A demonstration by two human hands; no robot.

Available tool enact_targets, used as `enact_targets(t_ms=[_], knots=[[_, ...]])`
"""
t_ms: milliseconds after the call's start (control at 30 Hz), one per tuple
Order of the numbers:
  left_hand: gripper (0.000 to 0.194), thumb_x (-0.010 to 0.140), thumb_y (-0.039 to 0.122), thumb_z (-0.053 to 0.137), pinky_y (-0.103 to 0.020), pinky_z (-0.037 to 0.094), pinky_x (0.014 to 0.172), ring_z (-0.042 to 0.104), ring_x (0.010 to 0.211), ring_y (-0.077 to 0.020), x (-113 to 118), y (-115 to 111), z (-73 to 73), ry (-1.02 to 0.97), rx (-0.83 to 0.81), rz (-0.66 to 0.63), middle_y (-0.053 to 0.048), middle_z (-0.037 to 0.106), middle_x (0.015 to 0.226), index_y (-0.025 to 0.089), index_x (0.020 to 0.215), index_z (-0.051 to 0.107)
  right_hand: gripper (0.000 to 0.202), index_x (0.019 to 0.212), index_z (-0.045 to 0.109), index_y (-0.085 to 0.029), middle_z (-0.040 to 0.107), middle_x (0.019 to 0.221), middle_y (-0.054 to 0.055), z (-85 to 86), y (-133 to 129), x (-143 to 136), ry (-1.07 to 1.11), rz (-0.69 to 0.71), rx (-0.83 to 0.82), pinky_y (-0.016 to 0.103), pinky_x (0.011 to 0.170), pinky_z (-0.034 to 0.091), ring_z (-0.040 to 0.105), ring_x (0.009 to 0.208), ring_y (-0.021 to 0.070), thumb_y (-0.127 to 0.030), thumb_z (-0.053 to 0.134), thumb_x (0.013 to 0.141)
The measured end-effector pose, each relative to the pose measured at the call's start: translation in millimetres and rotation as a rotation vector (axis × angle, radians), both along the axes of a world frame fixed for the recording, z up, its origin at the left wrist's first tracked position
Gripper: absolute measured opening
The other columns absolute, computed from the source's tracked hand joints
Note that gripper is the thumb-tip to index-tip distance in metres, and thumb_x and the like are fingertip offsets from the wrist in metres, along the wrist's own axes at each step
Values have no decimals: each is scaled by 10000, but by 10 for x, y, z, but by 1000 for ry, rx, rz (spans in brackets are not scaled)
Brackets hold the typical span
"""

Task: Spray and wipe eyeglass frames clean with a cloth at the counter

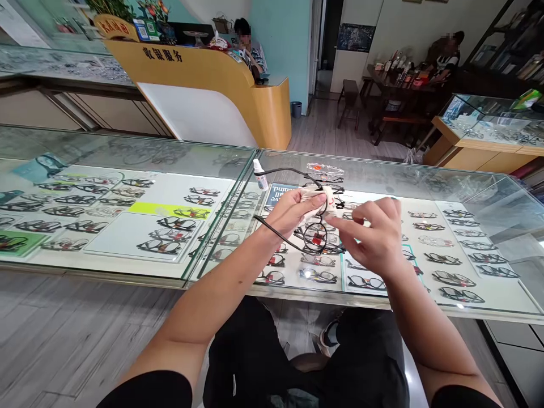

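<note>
Above the glass counter, my left hand [293,211] pinches a white cloth [328,199] folded over one lens of a pair of black round-framed glasses [315,237]. The other lens hangs uncovered below the cloth, and both temple arms extend to the left, one above my wrist and one across it. Just right of the frame is my right hand [374,232], its index finger pointing at the bridge area near the cloth and the other fingers curled; whether the fingertip touches is unclear. A small white bottle [260,175] stands on the glass behind my left hand.
Beneath the glass top [221,148] lie rows of eyeglasses on white trays. Behind it is a yellow reception desk [272,107] with a person [246,45] seated there. Another person [446,59] sits at a dark table at the back right. Wooden stools stand nearby.
</note>
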State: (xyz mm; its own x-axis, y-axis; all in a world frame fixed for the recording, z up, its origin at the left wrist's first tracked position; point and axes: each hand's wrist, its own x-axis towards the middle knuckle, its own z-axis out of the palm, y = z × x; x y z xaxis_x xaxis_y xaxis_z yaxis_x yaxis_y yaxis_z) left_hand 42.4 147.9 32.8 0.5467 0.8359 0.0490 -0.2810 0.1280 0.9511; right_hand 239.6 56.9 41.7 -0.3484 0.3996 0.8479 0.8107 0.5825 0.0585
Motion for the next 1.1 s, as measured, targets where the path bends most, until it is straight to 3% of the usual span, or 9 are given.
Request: enact_targets(t_ms=[133,500,633,733,833,967,1100], knots=[[475,815,554,908,-255,441,698,623,776,-141,22,-48,30,-22,-64,-82,-53,704,854,109,903,763,204,1094,839,-335,587,804,20,-14,57,-24,-87,31,-92,393,779,298,449,805,211,-189,717,1020],[463,874,549,872,-222,338,566,483,640,-74,41,-88,-4,-33,-57,-127,6,583,730,117,841,709,225,1194,790,-319,635,780,1,-61,57,-43,-164,32,-71,392,765,284,432,787,209,-171,716,1041],[439,860,519,893,-216,436,619,594,686,-97,46,-32,-5,-113,-98,-113,-43,694,794,103,872,754,267,1218,777,-320,621,719,-16,-72,45,-29,-135,18,-9,393,750,279,440,747,197,-133,705,1041],[420,798,457,956,-235,526,717,677,757,-130,53,61,-57,-184,-156,-33,-76,762,869,102,946,785,285,1214,779,-334,598,687,-25,-59,41,7,-92,2,40,394,733,275,439,714,187,-123,716,1033],[462,797,468,956,-260,565,768,714,822,-153,57,138,-117,-209,-162,60,-97,791,957,111,1043,797,287,1215,778,-331,577,658,-33,-9,31,58,-16,-23,84,392,717,278,431,691,183,-134,754,1007],[512,853,546,894,-290,573,839,734,921,-176,39,166,-139,-145,10,94,-105,790,1086,144,1155,793,184,1110,807,-303,574,699,-16,102,-14,146,246,-16,69,381,701,312,455,692,183,-177,789,977],[521,824,525,918,-264,519,716,655,787,-142,-16,147,-109,12,238,116,-57,751,938,158,1170,787,43,941,808,-272,565,721,-5,198,-59,246,648,107,-93,352,647,340,471,680,181,-306,831,955]])
